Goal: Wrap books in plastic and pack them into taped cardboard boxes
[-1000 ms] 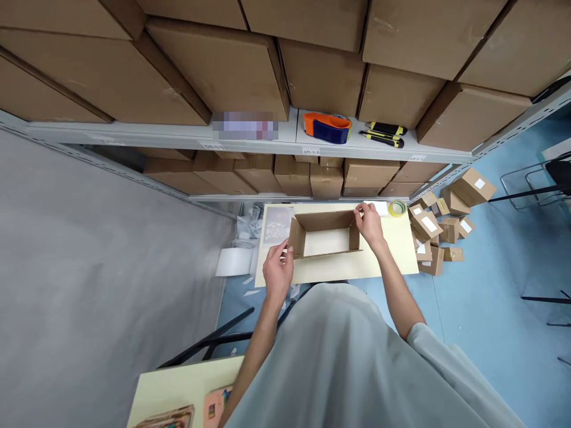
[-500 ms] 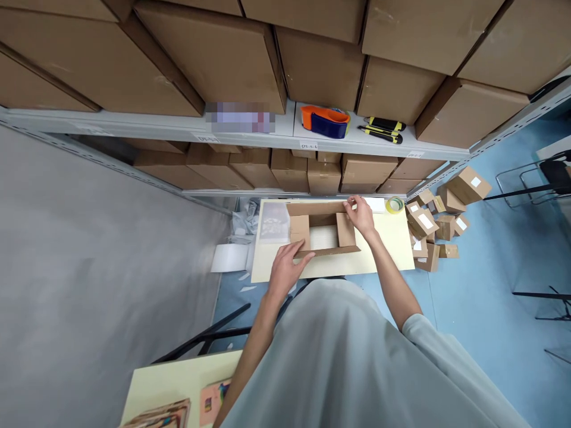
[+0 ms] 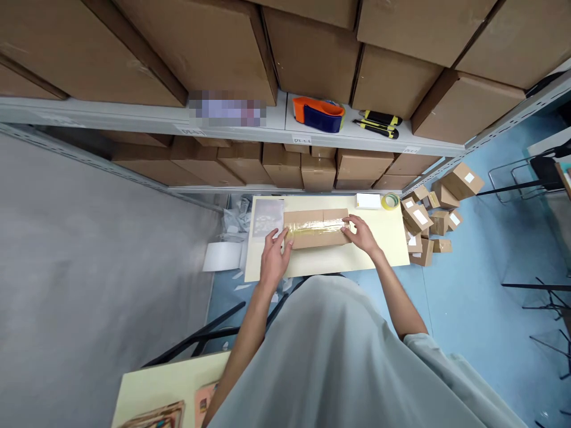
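A long cardboard box [image 3: 314, 239] lies on the pale yellow table, a face with shiny clear tape along its middle turned up. My left hand [image 3: 274, 258] grips its left end, thumb at the near side and fingers at the far side of that end. At the right end, my right hand [image 3: 360, 233] holds the box with thumb and fingers on the taped face and edge. The box's underside is hidden. Just beyond my right hand lie a white pad or small box [image 3: 368, 201] and a roll of yellowish tape [image 3: 390, 201].
Left of the box lies a clear plastic bag [image 3: 266, 218], with a white roll [image 3: 222, 257] off the table's left edge. A shelf [image 3: 267, 135] ahead bears large cartons, a tape dispenser [image 3: 319, 115] and box cutters [image 3: 379, 123]. Small parcels [image 3: 417, 219] are piled right of the table.
The box showed its open side with raised flaps; now a taped face is up. My right hand has come nearer from the far corner to the right end.
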Tool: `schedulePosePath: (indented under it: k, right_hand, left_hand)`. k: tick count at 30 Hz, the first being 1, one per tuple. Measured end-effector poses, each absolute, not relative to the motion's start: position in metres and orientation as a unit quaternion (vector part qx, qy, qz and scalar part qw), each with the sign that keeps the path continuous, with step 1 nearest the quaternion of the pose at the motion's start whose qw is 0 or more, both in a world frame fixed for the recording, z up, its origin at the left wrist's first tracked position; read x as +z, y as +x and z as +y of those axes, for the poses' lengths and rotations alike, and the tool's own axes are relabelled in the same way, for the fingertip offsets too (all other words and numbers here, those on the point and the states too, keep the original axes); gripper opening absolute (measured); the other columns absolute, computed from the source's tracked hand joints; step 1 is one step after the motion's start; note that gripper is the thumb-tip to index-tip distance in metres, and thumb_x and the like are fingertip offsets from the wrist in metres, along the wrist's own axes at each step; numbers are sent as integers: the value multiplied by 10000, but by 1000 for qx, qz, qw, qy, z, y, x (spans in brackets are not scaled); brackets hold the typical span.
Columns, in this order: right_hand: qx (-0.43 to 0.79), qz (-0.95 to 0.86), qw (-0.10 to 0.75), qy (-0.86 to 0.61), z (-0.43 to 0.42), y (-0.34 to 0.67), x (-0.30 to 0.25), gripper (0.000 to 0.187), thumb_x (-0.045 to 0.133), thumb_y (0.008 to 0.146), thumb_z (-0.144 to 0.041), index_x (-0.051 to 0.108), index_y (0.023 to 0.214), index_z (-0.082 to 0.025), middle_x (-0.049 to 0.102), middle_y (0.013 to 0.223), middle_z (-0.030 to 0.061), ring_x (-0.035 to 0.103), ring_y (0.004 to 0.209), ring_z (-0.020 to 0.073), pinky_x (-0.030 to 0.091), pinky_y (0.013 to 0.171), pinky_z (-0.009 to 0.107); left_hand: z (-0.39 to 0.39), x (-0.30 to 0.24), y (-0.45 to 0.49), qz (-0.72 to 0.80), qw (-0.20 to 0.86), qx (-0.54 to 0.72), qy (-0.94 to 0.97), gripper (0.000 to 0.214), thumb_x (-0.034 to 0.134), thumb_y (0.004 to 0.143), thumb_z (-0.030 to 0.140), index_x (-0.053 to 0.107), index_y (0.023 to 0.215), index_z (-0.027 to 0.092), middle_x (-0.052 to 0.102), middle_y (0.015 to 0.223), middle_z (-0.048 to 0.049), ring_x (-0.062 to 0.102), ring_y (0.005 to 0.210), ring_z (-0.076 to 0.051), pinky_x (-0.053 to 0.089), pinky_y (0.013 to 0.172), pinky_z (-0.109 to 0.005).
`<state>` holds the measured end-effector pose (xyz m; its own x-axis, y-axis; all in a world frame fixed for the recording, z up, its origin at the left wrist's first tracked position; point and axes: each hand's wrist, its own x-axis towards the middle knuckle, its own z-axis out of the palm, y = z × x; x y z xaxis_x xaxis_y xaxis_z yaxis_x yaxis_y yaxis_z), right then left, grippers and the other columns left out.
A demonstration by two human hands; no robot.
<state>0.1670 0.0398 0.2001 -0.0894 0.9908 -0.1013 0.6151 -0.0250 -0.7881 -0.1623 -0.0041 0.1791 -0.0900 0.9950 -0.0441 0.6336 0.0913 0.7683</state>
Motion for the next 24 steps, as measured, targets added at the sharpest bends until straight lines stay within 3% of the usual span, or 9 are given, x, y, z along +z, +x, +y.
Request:
schedulePosePath:
  k: [4, 11, 17, 24]
  right_hand:
    - [399, -595, 306, -627, 28, 157, 190, 382, 643, 1004, -368, 693, 1366, -256, 712, 1459, 115, 695, 1293, 253, 598, 1090, 457]
    - [385, -530, 367, -660, 13, 139, 182, 376, 559, 1064, -466, 702, 1338, -252, 700, 1460, 133, 711, 1228, 242, 626, 1022, 391]
    - [363, -541, 355, -670, 15, 138, 181, 353, 545, 1078, -455, 705, 1314, -246, 702, 1397, 137, 726, 1161, 241, 634, 946, 362]
    - [349, -554, 338, -676, 23, 138, 182, 337, 525, 1098, -420, 688, 1339, -249, 699, 1399, 120, 708, 1188, 239, 615, 1004, 370]
  left_hand:
    - [2, 174, -160, 662, 327, 310, 600, 501, 546, 1049, 463, 640, 1493, 251, 627, 1549, -164, 679, 1342, -295, 603, 1088, -444]
    - [5, 183, -153, 702, 295, 314, 568, 401, 611, 1013, 524, 734, 1277, 248, 817, 1225, -121, 778, 952, -258, 613, 913, -392]
    - [13, 185, -146, 733, 303, 337, 507, 341, 671, 949, 532, 741, 1132, 253, 824, 1086, -69, 761, 831, -210, 574, 793, -319]
    - [32, 180, -139, 746, 314, 355, 467, 250, 692, 901, 463, 689, 1022, 245, 792, 1039, -48, 730, 816, -188, 575, 810, -319]
